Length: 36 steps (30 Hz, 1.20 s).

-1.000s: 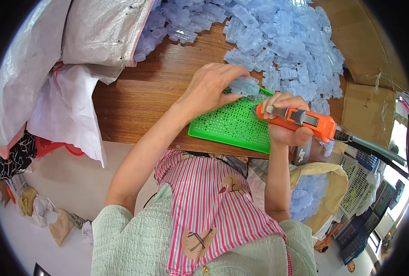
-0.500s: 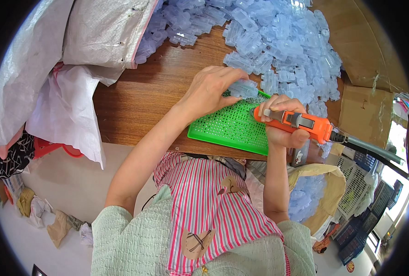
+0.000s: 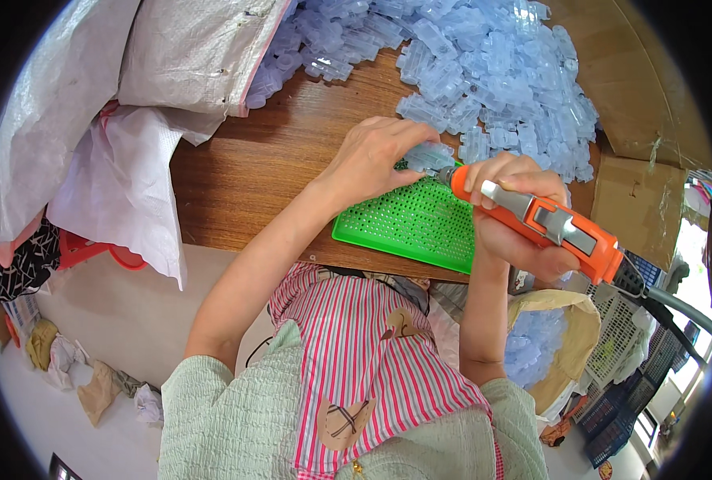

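Over green tray (image 3: 404, 224) | left hand (image 3: 372, 156) pinches clear part (image 3: 428, 154) | right hand (image 3: 516, 216) grips orange driver (image 3: 544, 224)

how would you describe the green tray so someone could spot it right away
Find the wooden table heaped with pale blue plastic pieces. At its near edge, under the left hand and the orange power tool, lies the green tray: flat, bright green, dotted with rows of holes, the only green thing there.
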Each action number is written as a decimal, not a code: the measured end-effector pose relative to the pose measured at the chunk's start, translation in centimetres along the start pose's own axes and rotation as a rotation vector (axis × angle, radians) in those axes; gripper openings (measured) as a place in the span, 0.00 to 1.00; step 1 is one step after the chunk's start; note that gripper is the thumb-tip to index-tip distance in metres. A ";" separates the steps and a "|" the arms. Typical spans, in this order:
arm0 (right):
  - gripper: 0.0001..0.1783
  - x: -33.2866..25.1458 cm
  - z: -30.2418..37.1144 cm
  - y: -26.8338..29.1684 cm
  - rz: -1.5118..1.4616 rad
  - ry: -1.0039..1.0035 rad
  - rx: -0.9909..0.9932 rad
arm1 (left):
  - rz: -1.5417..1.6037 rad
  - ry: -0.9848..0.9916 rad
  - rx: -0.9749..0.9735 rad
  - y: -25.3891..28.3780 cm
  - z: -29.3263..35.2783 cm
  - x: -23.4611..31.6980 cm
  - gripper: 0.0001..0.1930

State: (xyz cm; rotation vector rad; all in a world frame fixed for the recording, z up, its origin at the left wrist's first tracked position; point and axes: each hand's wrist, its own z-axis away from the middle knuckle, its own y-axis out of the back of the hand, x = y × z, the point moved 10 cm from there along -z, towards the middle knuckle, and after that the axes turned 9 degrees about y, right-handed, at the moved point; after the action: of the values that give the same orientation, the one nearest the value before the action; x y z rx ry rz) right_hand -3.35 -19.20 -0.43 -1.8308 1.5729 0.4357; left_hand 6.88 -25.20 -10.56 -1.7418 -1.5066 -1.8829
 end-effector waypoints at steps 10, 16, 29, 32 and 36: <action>0.50 -0.1 -0.2 -0.6 0.010 -0.064 -0.027 | 0.000 0.004 0.002 0.1 0.1 0.0 0.24; 0.37 0.9 0.3 -1.1 0.028 -0.105 0.012 | 0.019 -0.003 0.019 0.1 0.0 -0.1 0.23; 0.50 1.5 0.3 -2.5 0.211 -0.031 -0.200 | 0.031 -0.039 0.045 0.3 0.2 0.2 0.23; 0.51 0.7 -0.2 -1.1 0.076 -0.034 -0.069 | 0.010 -0.053 0.096 0.6 0.3 0.2 0.23; 0.49 -1.1 0.8 0.0 -0.090 -0.143 0.007 | 0.016 -0.044 0.064 0.4 0.4 0.1 0.24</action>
State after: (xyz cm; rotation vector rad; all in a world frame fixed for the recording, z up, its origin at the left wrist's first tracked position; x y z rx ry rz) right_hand -3.43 -17.86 -0.34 -1.8148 1.3889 0.5073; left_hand 7.37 -25.05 -10.37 -1.7726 -1.5454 -1.7799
